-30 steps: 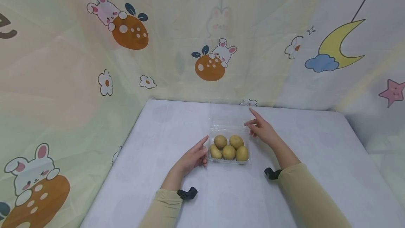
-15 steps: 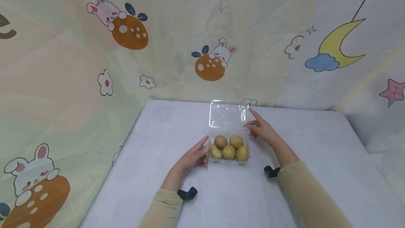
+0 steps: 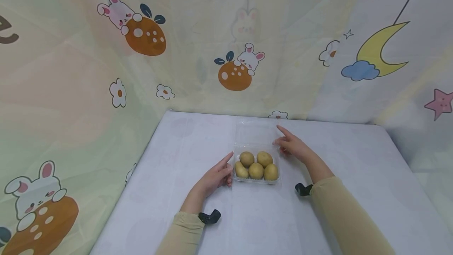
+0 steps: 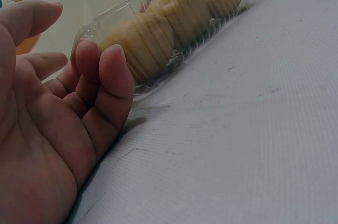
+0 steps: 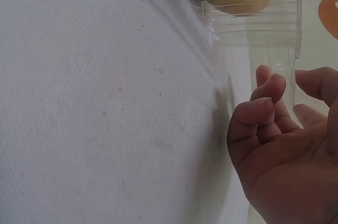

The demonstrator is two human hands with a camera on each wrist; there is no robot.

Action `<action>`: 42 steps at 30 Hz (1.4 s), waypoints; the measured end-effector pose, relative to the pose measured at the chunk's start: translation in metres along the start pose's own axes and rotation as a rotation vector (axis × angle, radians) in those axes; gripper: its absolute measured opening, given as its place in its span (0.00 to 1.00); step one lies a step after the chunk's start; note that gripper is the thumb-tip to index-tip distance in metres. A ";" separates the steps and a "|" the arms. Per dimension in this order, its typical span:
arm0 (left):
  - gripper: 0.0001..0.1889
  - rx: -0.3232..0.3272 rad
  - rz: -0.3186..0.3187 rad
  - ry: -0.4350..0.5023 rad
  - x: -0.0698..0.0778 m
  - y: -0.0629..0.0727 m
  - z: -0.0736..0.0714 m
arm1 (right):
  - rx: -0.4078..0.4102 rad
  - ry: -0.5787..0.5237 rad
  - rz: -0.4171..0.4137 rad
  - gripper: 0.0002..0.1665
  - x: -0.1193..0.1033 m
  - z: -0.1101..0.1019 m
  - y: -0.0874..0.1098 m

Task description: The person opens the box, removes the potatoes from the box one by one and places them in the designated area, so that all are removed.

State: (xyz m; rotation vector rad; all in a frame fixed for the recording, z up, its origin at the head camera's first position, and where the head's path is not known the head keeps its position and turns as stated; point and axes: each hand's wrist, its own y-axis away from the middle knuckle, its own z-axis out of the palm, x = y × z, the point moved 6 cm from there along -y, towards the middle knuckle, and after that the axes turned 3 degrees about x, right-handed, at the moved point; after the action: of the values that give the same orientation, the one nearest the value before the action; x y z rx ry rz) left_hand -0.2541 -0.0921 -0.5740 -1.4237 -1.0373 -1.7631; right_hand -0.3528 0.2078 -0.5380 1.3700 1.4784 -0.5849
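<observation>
A clear plastic clamshell container (image 3: 256, 180) holds several yellow-brown potatoes (image 3: 256, 170). Its clear lid (image 3: 255, 133) is folded back on the far side and lies low. My left hand (image 3: 212, 179) is at the container's left end, index finger extended along the wall and the other fingers loosely bent against it. In the left wrist view, the fingertips (image 4: 117, 68) of that hand meet the ribbed corner. At the lid's right edge, my right hand (image 3: 294, 146) has its index finger extended. In the right wrist view, the lid's edge passes between thumb and bent fingers (image 5: 256, 112).
A white cloth covers the table (image 3: 198, 129) beneath the container. Behind it hangs a printed curtain (image 3: 191, 50) with rabbits, flowers and a moon. Black wrist-worn devices (image 3: 209, 217) sit near both beige sleeves.
The lid, raised with a bright glare half a second ago, has dropped lower. My right hand has shifted slightly down and left with it. The left hand and potatoes look unmoved.
</observation>
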 end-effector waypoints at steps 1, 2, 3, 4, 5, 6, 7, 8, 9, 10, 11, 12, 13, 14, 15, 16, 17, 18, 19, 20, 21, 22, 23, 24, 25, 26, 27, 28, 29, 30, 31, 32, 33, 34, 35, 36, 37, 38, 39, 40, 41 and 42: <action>0.34 0.000 -0.001 0.001 0.000 0.000 0.000 | -0.005 -0.004 0.001 0.45 0.001 0.001 0.000; 0.34 0.000 -0.003 0.002 0.000 0.000 0.000 | -0.009 -0.007 0.005 0.45 0.001 0.001 -0.001; 0.34 0.000 -0.004 0.001 0.000 0.000 0.000 | -0.012 -0.009 0.008 0.45 0.002 0.002 -0.001; 0.34 0.000 -0.004 0.001 0.000 0.000 0.000 | -0.015 -0.010 0.010 0.45 0.002 0.002 -0.001; 0.34 0.000 -0.005 0.000 -0.001 0.000 0.000 | -0.017 -0.011 0.013 0.45 0.003 0.002 -0.001; 0.34 0.000 -0.005 0.000 -0.001 0.000 0.000 | -0.015 -0.014 0.021 0.44 0.003 0.002 -0.002; 0.34 0.000 -0.005 -0.001 -0.001 0.000 0.000 | -0.012 -0.016 0.030 0.44 0.003 0.002 -0.002; 0.34 0.000 -0.004 -0.001 -0.001 0.000 0.000 | -0.010 -0.017 0.038 0.44 0.004 0.002 -0.002; 0.34 0.000 -0.003 -0.001 -0.001 0.000 0.000 | -0.011 -0.017 0.039 0.44 0.004 0.002 -0.002; 0.34 0.000 -0.002 0.000 -0.001 0.000 0.000 | -0.012 -0.018 0.042 0.44 0.005 0.001 -0.003; 0.34 0.000 -0.001 -0.001 0.000 0.000 0.000 | -0.014 -0.019 0.043 0.43 0.005 0.001 -0.003; 0.34 0.000 0.001 -0.001 0.000 0.000 0.000 | -0.016 -0.021 0.045 0.43 0.005 0.001 -0.004; 0.34 -0.001 0.003 -0.002 0.000 -0.001 0.000 | -0.019 -0.021 0.044 0.42 0.006 0.001 -0.004; 0.34 -0.002 0.006 -0.003 0.000 -0.001 0.000 | -0.023 -0.020 0.043 0.42 0.006 0.001 -0.005; 0.34 -0.002 0.008 -0.003 0.000 -0.001 0.000 | -0.028 -0.019 0.040 0.42 0.006 0.001 -0.005; 0.34 -0.002 0.011 -0.004 0.000 -0.001 0.000 | -0.030 -0.015 0.040 0.42 0.007 0.001 -0.005; 0.34 -0.002 0.014 -0.006 0.001 -0.001 0.000 | -0.030 -0.012 0.043 0.42 0.007 0.001 -0.005; 0.34 -0.003 0.017 -0.008 0.001 -0.001 0.000 | -0.031 -0.009 0.047 0.41 0.007 0.001 -0.005; 0.34 -0.005 0.020 -0.010 0.001 -0.001 0.000 | -0.031 -0.007 0.051 0.42 0.007 0.001 -0.005; 0.34 -0.006 0.024 -0.012 0.001 -0.001 0.000 | -0.034 -0.002 0.052 0.42 0.006 0.001 -0.004; 0.34 -0.009 0.028 -0.013 0.001 -0.001 0.000 | -0.035 0.001 0.055 0.42 0.006 0.001 -0.004; 0.34 -0.011 0.031 -0.012 0.001 -0.001 0.000 | -0.036 0.007 0.058 0.42 0.006 0.001 -0.003; 0.34 -0.013 0.033 -0.011 0.001 -0.002 0.000 | -0.034 0.006 0.064 0.42 0.006 0.001 -0.003; 0.34 -0.015 0.031 -0.007 0.001 -0.002 0.000 | -0.035 0.010 0.066 0.42 0.006 0.002 -0.003; 0.34 -0.014 0.026 -0.004 0.000 -0.002 0.000 | -0.033 0.013 0.070 0.42 0.007 0.001 -0.003; 0.34 -0.012 0.020 -0.002 0.000 -0.002 0.000 | -0.033 0.017 0.072 0.42 0.007 0.002 -0.003; 0.34 -0.008 0.012 0.001 -0.001 -0.003 0.000 | -0.032 0.017 0.076 0.42 0.007 0.002 -0.004; 0.34 -0.004 0.004 0.004 -0.002 -0.003 -0.001 | -0.030 0.018 0.079 0.42 0.007 0.002 -0.004; 0.34 0.000 -0.004 0.003 -0.002 -0.003 -0.001 | -0.029 0.018 0.083 0.42 0.008 0.002 -0.004; 0.35 0.005 -0.013 0.003 -0.003 -0.003 -0.001 | -0.027 0.018 0.086 0.42 0.008 0.002 -0.004; 0.35 0.009 -0.017 0.000 -0.003 -0.003 -0.001 | -0.031 0.019 0.086 0.42 0.008 0.002 -0.005; 0.35 0.011 -0.020 -0.001 -0.003 -0.003 -0.002 | -0.030 0.015 0.091 0.42 0.008 0.002 -0.005; 0.35 0.013 -0.021 -0.001 -0.003 -0.003 -0.002 | -0.029 0.013 0.093 0.42 0.008 0.002 -0.005; 0.35 0.015 -0.021 -0.002 -0.003 -0.003 -0.002 | -0.029 0.011 0.094 0.42 0.008 0.002 -0.005; 0.35 0.016 -0.022 -0.004 -0.003 -0.002 -0.002 | -0.030 0.011 0.095 0.42 0.008 0.002 -0.005; 0.35 0.018 -0.022 -0.005 -0.003 -0.002 -0.002 | -0.030 0.010 0.096 0.42 0.008 0.002 -0.005; 0.35 0.019 -0.023 -0.005 -0.002 -0.002 -0.002 | -0.033 0.010 0.095 0.42 0.008 0.002 -0.005; 0.35 0.020 -0.023 -0.006 -0.002 -0.002 -0.002 | -0.030 0.007 0.098 0.41 0.008 0.002 -0.005; 0.35 0.020 -0.023 -0.007 -0.002 -0.001 -0.002 | -0.033 0.011 0.095 0.41 0.008 0.002 -0.005; 0.35 0.021 -0.024 -0.007 -0.002 -0.001 -0.002 | -0.036 0.011 0.094 0.41 0.008 0.002 -0.005; 0.35 0.021 -0.025 -0.007 -0.002 -0.001 -0.002 | -0.038 0.011 0.093 0.42 0.008 0.002 -0.005; 0.35 0.022 -0.025 -0.007 -0.002 -0.001 -0.002 | -0.041 0.011 0.090 0.42 0.008 0.002 -0.005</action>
State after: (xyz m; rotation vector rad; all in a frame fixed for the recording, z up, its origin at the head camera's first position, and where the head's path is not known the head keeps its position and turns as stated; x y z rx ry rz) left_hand -0.2555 -0.0929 -0.5764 -1.4097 -1.0792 -1.7608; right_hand -0.3555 0.2085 -0.5468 1.4015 1.4223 -0.4884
